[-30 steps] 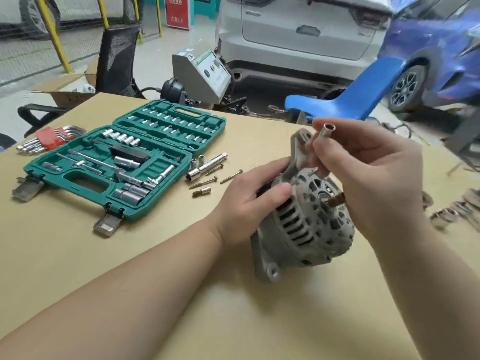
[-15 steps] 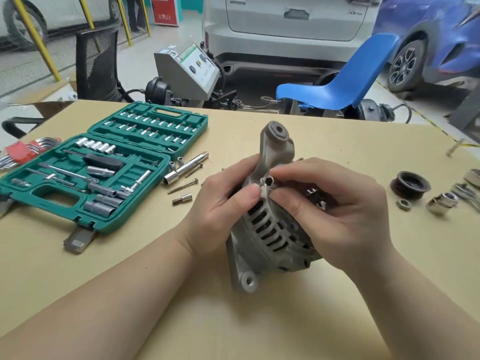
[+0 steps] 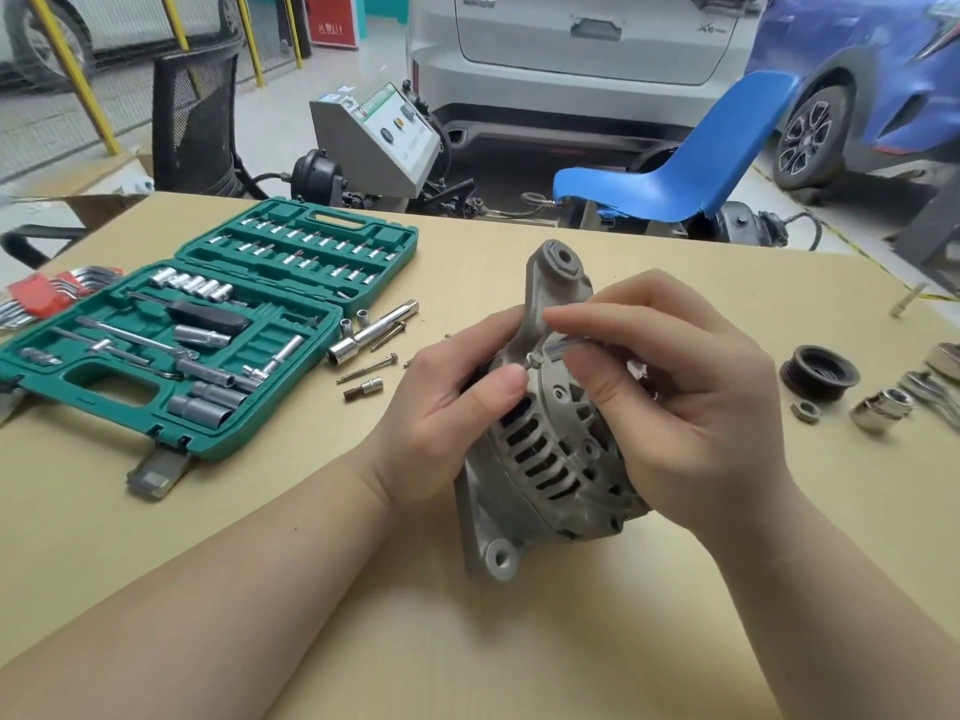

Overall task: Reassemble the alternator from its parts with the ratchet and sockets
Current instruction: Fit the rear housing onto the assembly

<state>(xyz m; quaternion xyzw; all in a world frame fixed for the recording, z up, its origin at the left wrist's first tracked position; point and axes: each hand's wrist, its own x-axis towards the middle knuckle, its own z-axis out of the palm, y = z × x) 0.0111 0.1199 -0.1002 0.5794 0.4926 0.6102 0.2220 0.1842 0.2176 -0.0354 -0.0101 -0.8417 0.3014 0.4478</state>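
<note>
The grey alternator (image 3: 545,459) stands tilted on the table, slotted housing toward me, one mounting ear up and another at the bottom. My left hand (image 3: 452,402) grips its left side, thumb on the housing. My right hand (image 3: 685,407) pinches a small chrome socket (image 3: 563,349), blurred, lying sideways next to a bolt head (image 3: 534,359) on the housing's rim. The black pulley (image 3: 818,371), a nut (image 3: 805,411) and a large socket (image 3: 883,409) lie at the right. Loose long bolts (image 3: 366,368) lie beside the case.
An open green socket case (image 3: 363,298) holds sockets, bits and extensions at the left, with red hex keys (image 3: 36,296) behind it. A chrome tube socket (image 3: 371,331) and small sockets lie by the case. A blue chair (image 3: 691,174) and parked cars stand beyond the far edge.
My right hand dropped from above the alternator, where it held the socket up, down to the housing's rim near my left thumb. The socket now lies sideways by a bolt head.
</note>
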